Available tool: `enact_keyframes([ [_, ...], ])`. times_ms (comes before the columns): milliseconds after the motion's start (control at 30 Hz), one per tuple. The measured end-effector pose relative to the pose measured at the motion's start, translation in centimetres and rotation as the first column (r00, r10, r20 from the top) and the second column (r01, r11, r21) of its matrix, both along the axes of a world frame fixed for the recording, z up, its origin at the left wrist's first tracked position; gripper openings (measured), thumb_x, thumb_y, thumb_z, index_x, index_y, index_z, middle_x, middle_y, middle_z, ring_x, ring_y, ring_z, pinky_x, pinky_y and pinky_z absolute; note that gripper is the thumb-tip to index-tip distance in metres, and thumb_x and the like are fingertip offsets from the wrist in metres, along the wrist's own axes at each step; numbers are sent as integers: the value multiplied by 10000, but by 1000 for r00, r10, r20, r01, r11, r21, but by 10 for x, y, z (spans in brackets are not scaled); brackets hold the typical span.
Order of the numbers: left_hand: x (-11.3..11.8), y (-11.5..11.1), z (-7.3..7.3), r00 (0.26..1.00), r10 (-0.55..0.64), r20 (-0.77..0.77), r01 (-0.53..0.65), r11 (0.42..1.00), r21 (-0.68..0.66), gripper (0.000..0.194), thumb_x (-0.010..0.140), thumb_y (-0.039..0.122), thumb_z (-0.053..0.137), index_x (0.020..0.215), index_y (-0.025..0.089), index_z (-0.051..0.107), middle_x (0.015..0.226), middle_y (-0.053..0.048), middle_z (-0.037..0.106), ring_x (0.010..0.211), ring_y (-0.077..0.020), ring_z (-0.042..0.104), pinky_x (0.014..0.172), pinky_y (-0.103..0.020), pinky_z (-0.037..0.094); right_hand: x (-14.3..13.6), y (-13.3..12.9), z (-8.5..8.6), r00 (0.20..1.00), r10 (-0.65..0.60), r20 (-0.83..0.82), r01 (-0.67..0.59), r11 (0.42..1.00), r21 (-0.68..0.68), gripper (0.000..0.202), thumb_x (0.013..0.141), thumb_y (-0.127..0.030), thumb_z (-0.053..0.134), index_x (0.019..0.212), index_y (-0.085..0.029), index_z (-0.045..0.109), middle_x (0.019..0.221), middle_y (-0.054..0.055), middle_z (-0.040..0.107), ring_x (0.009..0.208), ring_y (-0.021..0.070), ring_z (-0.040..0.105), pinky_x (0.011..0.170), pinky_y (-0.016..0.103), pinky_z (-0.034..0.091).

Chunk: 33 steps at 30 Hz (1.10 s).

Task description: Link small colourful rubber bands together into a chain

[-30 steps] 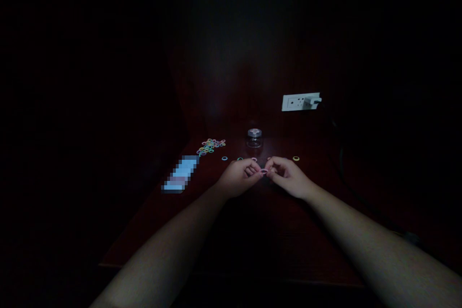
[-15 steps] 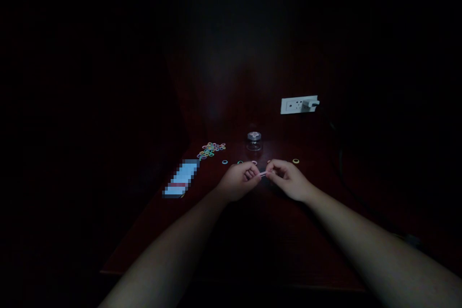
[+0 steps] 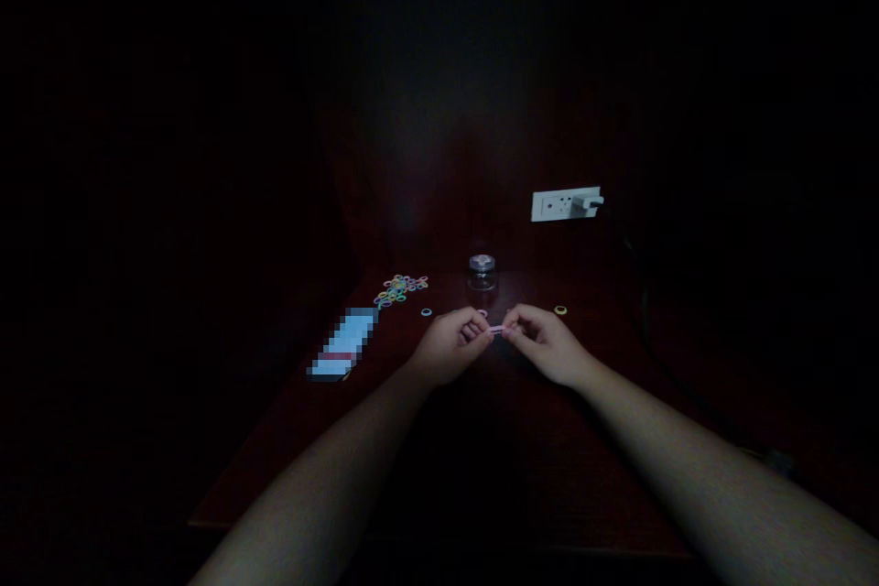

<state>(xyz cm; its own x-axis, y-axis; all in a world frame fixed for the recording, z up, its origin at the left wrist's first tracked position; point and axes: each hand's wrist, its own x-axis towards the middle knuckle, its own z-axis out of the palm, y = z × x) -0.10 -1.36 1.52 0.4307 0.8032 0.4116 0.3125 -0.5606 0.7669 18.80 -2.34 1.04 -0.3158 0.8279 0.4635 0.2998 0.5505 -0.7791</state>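
Observation:
A small pink band [image 3: 496, 330] is stretched between my two hands above the dark red table [image 3: 508, 439]. My left hand [image 3: 453, 345] pinches its left end between thumb and fingertips. On the right end, the thumb and index finger of my right hand [image 3: 546, 344] are closed. Just behind the hands, a blue ring [image 3: 427, 312], a pink ring [image 3: 482, 313] and a yellow ring [image 3: 561, 310] lie in a row, partly hidden by my fingers.
A pile of coloured rings [image 3: 398, 290] lies at the back left, with a pixelated phone-like object [image 3: 344, 344] in front of it. A clear lidded jar [image 3: 482, 274] stands behind my hands. A wall socket [image 3: 567, 204] holds a plug, and a dark cable runs down on the right.
Both hands stay nearly in place with the pink band between them. The whole view has shifted slightly, and less of the ring row shows behind my fingers.

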Motion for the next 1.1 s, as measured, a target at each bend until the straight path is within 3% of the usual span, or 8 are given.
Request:
enact_keyframes([
  [300, -1, 1, -1, 1000, -27, -14, 27, 1000, 2, 160, 782, 299, 598, 809, 142, 588, 704, 9, 555, 605, -78, 481, 578, -188, 412, 0, 0, 0, 1000, 22, -2, -22, 1000, -5, 162, 831, -314, 550, 756, -171, 547, 665, -10, 494, 597, 119, 446, 551, 239, 351],
  [567, -2, 0, 0, 999, -42, -29, 43, 999, 19, 155, 805, 295, 569, 802, 140, 577, 703, 14, 542, 614, -77, 476, 593, -186, 406, 6, 5, 0, 999, -36, -12, 36, 999, -5, 151, 834, -308, 542, 756, -179, 534, 676, -9, 513, 601, 128, 480, 559, 250, 368],
  [900, 3, 1, -3, 1000, -12, 10, 12, 1000, 6, 160, 795, 297, 585, 810, 138, 590, 715, 2, 567, 624, -81, 496, 598, -190, 418, -2, -2, 0, 998, 59, 1, -59, 996, -67, 161, 840, -317, 523, 772, -171, 528, 638, -12, 497, 563, 119, 469, 525, 239, 359],
  [1100, 4, -1, -1, 999, -33, 6, 33, 999, -21, 158, 790, 287, 596, 821, 133, 605, 724, -3, 585, 621, -76, 504, 591, -184, 422, -2, -1, 1, 999, 46, 0, -45, 997, -58, 167, 839, -317, 516, 791, -161, 553, 646, -2, 516, 565, 118, 472, 530, 241, 368],
])
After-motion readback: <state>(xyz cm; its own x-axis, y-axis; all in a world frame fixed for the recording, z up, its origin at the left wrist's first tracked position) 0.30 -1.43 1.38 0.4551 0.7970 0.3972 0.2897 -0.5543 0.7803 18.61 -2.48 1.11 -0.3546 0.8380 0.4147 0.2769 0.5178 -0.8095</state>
